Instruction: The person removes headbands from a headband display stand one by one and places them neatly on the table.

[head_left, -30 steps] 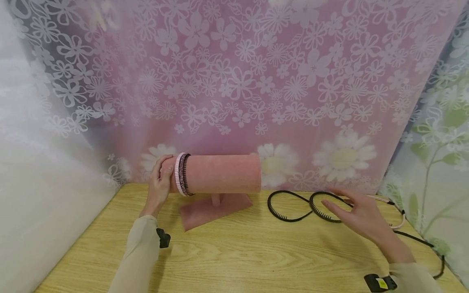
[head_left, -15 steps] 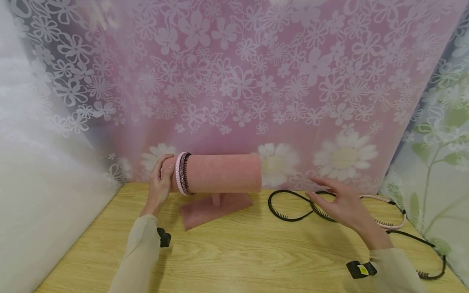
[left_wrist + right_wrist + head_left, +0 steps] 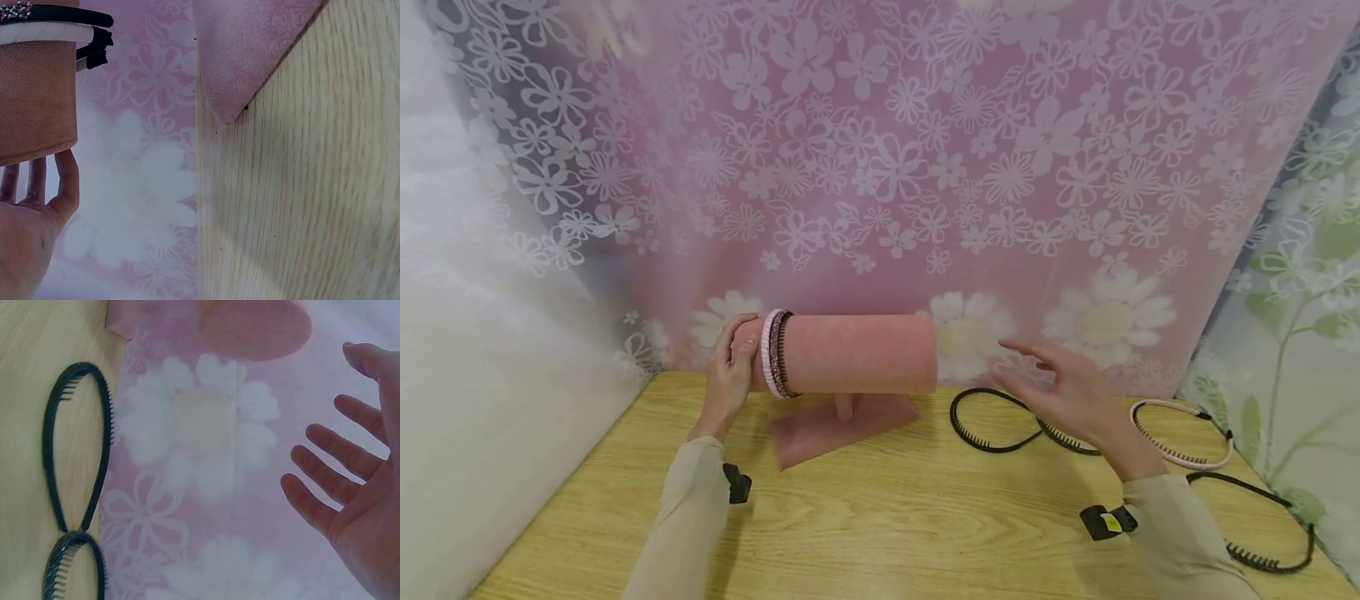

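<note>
A pink padded cylinder point(image 3: 865, 354) stands on a pink base point(image 3: 805, 437). Around its left part sit a white ribbed headband point(image 3: 770, 354) and a glittery dark one point(image 3: 782, 367) beside it. My left hand point(image 3: 730, 375) grips the cylinder's left end, thumb on the front; in the left wrist view the fingers point(image 3: 67, 181) touch its rim. My right hand point(image 3: 1075, 404) holds nothing, fingers spread, above two black toothed headbands point(image 3: 988, 450). The right wrist view shows the right hand point(image 3: 362, 481) apart from the cylinder's end point(image 3: 256, 331).
At the right of the wooden table point(image 3: 895, 525) lie a light pink headband point(image 3: 1176, 458) and, nearer the front, another black headband point(image 3: 1270, 567). A pink flowered sheet point(image 3: 850, 167) rises behind the table, with pale sheets at both sides.
My right hand has moved left, from beside the pink headband to over the black ones, uncovering the headbands at the right. My left hand stays on the cylinder.
</note>
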Available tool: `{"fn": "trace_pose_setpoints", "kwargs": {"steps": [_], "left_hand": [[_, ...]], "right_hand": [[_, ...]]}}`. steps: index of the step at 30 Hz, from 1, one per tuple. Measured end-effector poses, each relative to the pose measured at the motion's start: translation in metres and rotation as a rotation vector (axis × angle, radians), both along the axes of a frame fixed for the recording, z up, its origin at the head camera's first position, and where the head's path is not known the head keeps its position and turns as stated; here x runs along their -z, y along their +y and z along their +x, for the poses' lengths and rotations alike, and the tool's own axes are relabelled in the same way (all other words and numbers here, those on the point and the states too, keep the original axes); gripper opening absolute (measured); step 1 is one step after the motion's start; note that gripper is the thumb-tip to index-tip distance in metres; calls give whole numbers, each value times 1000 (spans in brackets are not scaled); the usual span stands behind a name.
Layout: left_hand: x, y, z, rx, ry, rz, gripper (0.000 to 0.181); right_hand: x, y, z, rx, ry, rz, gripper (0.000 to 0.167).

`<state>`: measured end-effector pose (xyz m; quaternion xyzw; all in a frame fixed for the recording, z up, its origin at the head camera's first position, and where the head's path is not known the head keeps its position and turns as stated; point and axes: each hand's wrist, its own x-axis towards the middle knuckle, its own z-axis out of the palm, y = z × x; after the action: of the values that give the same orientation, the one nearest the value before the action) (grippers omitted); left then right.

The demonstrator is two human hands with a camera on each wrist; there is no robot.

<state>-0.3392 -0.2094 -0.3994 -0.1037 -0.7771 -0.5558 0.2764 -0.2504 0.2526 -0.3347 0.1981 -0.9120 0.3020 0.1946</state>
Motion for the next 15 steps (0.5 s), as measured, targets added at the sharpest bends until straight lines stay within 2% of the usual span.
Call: {"fn": "trace_pose_setpoints", "kwargs": {"steps": [3,15], "left_hand": [[0,0,-1,2,-4,1,43],[0,1,0,6,-7,11,42]], "right_hand": [[-6,-8,-3,-29,-4,0,51],[-27,-41,-19,-141,75,-17,51]]}}
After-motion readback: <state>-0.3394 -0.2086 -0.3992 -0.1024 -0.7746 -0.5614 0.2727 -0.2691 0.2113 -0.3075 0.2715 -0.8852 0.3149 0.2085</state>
